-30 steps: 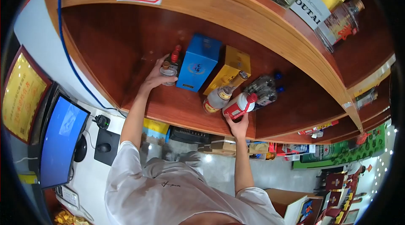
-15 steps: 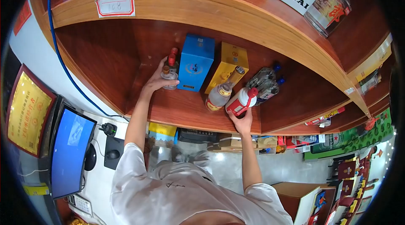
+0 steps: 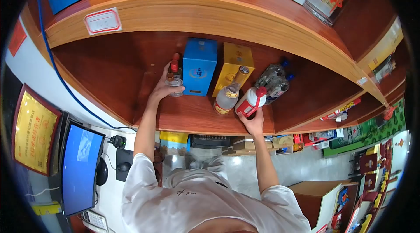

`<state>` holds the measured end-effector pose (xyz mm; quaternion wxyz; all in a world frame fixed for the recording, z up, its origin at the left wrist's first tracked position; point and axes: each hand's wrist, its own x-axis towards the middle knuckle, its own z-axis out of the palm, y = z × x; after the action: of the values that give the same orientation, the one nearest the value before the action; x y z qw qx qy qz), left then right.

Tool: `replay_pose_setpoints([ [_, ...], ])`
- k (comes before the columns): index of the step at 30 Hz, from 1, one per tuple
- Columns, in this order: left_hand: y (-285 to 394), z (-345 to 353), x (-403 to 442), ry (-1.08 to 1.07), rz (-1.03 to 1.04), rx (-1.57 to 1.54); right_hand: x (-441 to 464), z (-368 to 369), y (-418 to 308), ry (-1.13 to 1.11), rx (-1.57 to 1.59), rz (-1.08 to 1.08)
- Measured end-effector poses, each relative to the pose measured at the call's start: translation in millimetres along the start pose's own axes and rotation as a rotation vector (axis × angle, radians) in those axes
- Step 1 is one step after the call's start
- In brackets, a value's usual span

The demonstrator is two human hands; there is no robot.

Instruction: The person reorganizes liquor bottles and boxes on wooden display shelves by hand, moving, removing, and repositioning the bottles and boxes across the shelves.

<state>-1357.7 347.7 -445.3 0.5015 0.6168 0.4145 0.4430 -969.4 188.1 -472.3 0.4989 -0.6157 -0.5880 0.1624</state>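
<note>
My left hand [image 3: 162,89] curls round a row of small bottles at the left of the shelf. The nearest is a clear small bottle [image 3: 176,88] with a brown cap, and a red-capped bottle [image 3: 174,67] stands behind it. Beside them, touching or nearly so, is a tall blue box [image 3: 200,67]. My right hand [image 3: 253,123] is closed around the lower part of a white bottle [image 3: 251,100] with a red cap and red label. Left of that bottle stands a clear bottle [image 3: 226,98] with a gold neck, in front of a yellow box [image 3: 234,62].
Clear bottles with blue caps [image 3: 274,82] stand behind the white bottle. An upper shelf edge [image 3: 197,12] runs overhead, carrying boxes and bottles. To the lower left are a monitor [image 3: 82,167] and a mouse [image 3: 124,167] on a white desk.
The camera view has shifted a little, so the shelf front sits lower. Both hands stay on the same bottles, with little visible movement of the things on the shelf.
</note>
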Motion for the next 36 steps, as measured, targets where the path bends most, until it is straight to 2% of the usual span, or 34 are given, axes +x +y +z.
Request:
replay_pose_setpoints([
  [4, -9, 2, 1, -0.010, 0.031, -0.076, 0, 1, 6, 0.020, -0.007, 0.002],
  [8, -16, 3, 4, -0.005, 0.164, -0.079, 2, 1, 1, 0.039, -0.058, -0.017],
  [11, -14, 5, 1, 0.020, 0.093, -0.109, 2, 0, -3, 0.037, -0.055, -0.040],
  [14, -13, 6, 1, 0.037, 0.105, -0.094, 2, -1, -1, 0.021, -0.052, -0.029],
  [20, -8, 9, -10, 0.101, 0.228, -0.111, 2, -2, 5, 0.019, -0.030, -0.003],
  [24, -2, 4, -28, 0.217, 0.163, -0.130, 2, -4, 1, 0.016, -0.007, 0.004],
  [27, -12, -7, -31, 0.256, 0.194, -0.101, 2, -4, 0, -0.004, 0.002, 0.031],
  [36, -3, -1, -38, 0.292, 0.163, -0.061, 1, -2, -2, -0.007, 0.023, 0.032],
])
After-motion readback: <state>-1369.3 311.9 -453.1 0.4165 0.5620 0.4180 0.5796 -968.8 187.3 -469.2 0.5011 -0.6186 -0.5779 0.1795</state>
